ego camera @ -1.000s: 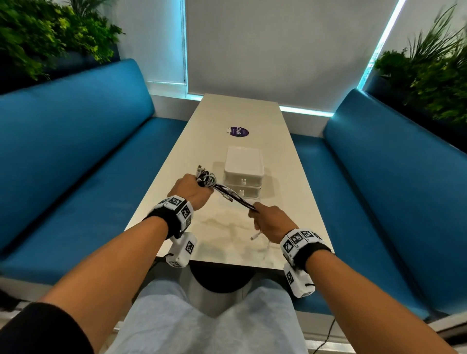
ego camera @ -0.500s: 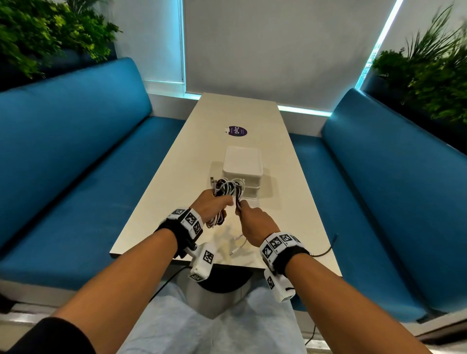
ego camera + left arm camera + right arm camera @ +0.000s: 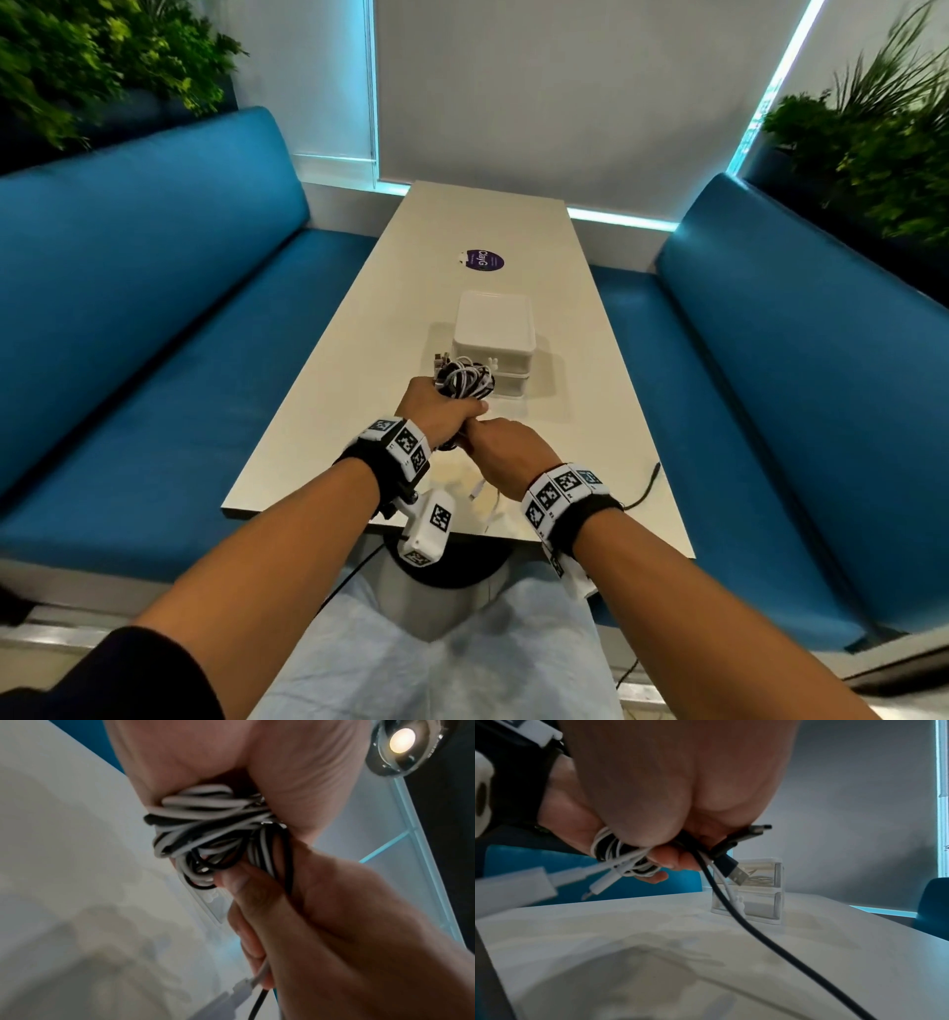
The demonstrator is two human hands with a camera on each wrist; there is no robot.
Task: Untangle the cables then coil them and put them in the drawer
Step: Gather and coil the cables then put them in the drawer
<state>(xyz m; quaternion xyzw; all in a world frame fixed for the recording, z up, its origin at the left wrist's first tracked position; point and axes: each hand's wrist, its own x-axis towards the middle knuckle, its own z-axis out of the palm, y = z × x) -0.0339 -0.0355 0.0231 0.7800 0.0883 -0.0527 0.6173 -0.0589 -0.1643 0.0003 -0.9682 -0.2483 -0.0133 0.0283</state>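
Blue benches (image 3: 154,288) flanking pale table (image 3: 477,216)

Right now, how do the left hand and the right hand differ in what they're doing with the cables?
The left hand grips the coiled bundle of black and white cables, loops sticking out above its fist; the right hand pinches only loose tail ends below that bundle. The left hand sits farther up the table, nearer the small drawer unit; the right hand is nearer the table's front edge. Both are closed on cable and meet knuckle to knuckle.
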